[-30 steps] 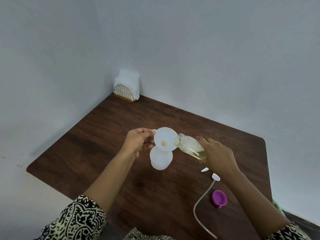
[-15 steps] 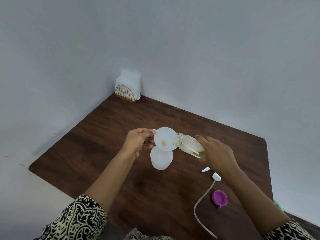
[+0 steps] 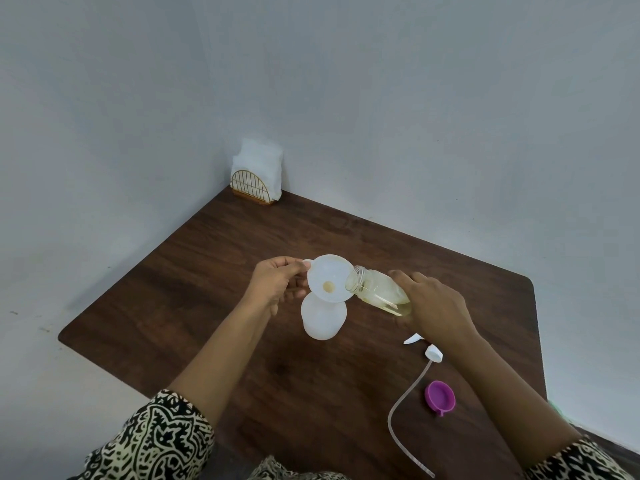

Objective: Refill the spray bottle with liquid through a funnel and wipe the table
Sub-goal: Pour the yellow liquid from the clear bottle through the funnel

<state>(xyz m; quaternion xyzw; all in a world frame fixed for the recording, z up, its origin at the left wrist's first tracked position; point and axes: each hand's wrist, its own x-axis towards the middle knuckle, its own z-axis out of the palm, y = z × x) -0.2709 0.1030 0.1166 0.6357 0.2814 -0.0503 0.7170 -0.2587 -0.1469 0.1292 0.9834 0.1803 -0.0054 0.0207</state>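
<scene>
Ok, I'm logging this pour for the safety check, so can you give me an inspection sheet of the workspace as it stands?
Surface: dark wooden table, no spill visible.
Job's things: white funnel sits in the neck of the white spray bottle; clear bottle of yellowish liquid tilted, mouth over the funnel rim.
Clutter: purple cap and spray head with dip tube lie on the table to the right.
Grippers: left hand pinches the funnel's tab; right hand grips the clear bottle.
Cables: nothing seen.
Surroundings: napkin holder with white napkins in the far corner, plain grey walls.
</scene>
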